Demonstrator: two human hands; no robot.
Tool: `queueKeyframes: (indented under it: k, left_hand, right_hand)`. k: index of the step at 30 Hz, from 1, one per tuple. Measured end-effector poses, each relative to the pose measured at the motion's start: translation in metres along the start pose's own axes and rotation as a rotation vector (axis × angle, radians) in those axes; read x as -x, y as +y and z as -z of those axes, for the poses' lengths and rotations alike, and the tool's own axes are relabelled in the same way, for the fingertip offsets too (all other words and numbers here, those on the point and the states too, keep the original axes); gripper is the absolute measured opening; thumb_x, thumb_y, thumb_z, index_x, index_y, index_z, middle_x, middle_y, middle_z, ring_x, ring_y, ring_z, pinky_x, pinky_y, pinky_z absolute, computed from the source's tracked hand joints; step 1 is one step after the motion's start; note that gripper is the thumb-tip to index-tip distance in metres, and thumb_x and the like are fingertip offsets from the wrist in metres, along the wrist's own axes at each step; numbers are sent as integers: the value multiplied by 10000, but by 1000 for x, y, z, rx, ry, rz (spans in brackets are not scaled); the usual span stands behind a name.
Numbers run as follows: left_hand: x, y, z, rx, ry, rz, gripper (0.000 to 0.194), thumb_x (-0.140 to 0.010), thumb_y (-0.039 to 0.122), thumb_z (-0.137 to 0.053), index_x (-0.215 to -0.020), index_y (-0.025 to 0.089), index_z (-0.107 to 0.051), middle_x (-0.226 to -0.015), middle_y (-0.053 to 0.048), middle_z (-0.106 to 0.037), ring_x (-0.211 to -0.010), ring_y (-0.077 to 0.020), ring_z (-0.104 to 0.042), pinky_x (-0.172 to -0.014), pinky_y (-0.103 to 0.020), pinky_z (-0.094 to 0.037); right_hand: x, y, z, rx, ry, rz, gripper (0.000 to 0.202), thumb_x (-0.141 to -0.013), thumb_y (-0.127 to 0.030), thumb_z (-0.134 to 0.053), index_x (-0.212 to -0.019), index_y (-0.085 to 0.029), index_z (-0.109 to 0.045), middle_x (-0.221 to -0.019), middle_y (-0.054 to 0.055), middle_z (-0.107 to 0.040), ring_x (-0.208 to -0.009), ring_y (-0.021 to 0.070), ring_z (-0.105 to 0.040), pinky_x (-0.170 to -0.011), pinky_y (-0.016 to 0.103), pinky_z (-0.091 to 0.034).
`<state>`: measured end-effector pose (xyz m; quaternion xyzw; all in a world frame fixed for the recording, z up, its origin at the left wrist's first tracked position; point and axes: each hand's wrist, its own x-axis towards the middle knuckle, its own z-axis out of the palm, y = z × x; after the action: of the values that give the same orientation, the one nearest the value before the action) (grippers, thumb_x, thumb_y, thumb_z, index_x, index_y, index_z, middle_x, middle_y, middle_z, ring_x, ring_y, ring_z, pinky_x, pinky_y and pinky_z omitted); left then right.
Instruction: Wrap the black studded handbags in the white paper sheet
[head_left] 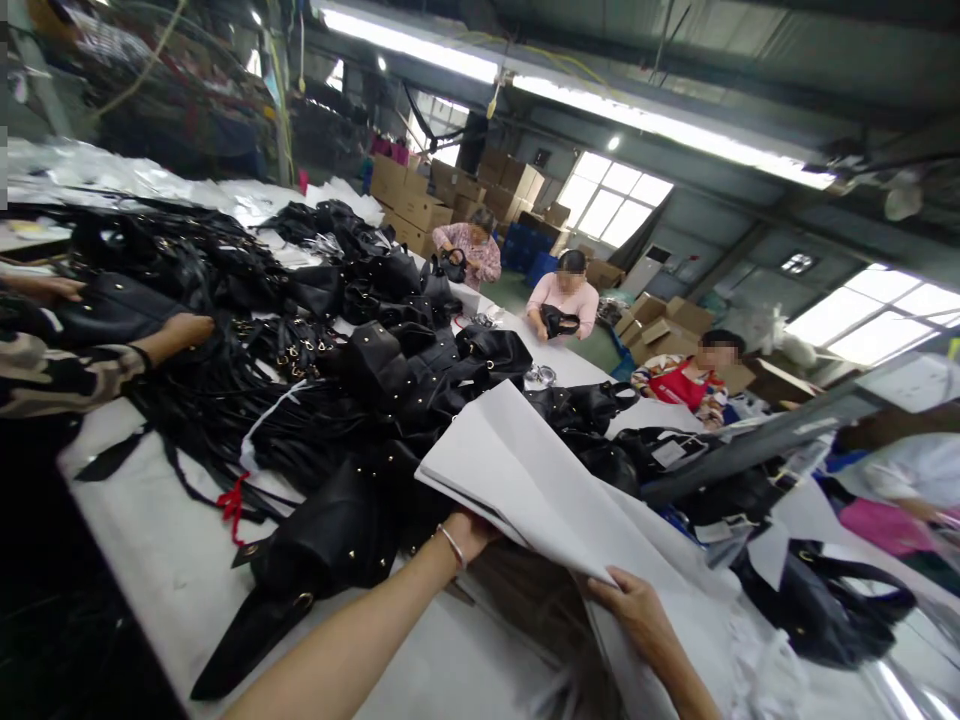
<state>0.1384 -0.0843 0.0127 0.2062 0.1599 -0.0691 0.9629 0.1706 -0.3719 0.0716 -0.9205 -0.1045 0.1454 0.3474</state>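
A stack of large white paper sheets (pixel 540 470) is raised over the table, its far end lifted and slightly bent. My left hand (pixel 471 537), with a bracelet at the wrist, reaches under the left part of the stack and supports it; its fingertips are hidden by the paper. My right hand (pixel 630 605) grips the near edge of the sheets, thumb on top. Just left of my left arm, a black leather bag (pixel 322 540) with gold studs lies on the white table (pixel 150 520).
Black bags and straps (pixel 225 400) are heaped along the table. At the left, a co-worker's hands (pixel 184 335) hold a black piece. Several people sit or stand across the table. Another black bag (pixel 817 610) lies at the right, below a slanted metal bar (pixel 735 455).
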Motion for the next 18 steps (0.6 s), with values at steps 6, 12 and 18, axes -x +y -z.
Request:
queueKeyframes:
  k: [6,12,18]
  left_hand:
    - [17,34,2,308,135,-168,281,-977,327,-409,-1077,185,-631,-929,-70,-707,-843,-206,-664,-815,-382,-545]
    - [68,63,53,122,107,-196,520,-889,643,-470,-1133,207,-614,-1176,-100,-663,-1004,-235,-656,-825,-420,-580]
    - [55,78,65,-225,275,-245,164,-783,178,-736,-899,99,-652,-723,-51,-687,-595,-121,-652,-538,-207,-562]
  right_hand:
    - [8,7,-15,78,88,-74,467,-677,-620,-577,-713,-170,-699,-657,3,-608,-714,214,-542,-640,276,-380]
    - [16,10,-35,89,78,-114,425,-657,-574,-605,-842,-219,-748,-780,-8,-710,-840,267,-633,-735,282,-451]
    - [20,9,-49,142,67,-109,449,-652,-572,-598,-905,-230,-742,-921,19,-744,-928,286,-661,-818,304,-489]
